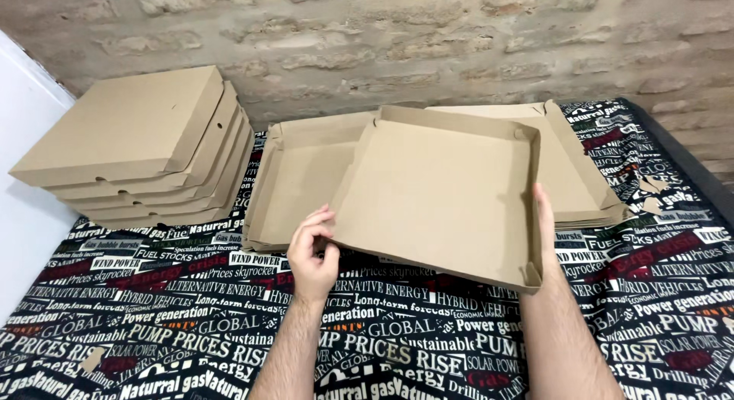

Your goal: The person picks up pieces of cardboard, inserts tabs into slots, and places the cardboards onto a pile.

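I hold a brown cardboard box tray [440, 194] with raised side walls, tilted up off the table. My left hand [312, 255] pinches its near left edge between thumb and fingers. My right hand [546, 228] lies flat against its right side wall, near the front right corner. Under and behind the tray, its unfolded lid half [294, 178] rests on the table to the left.
A stack of several closed flat cardboard boxes [141, 144] leans at the back left. Flat unfolded cardboard blanks [577, 171] lie at the back right. A black cloth with printed words [153, 323] covers the table. A brick wall [397, 41] stands behind.
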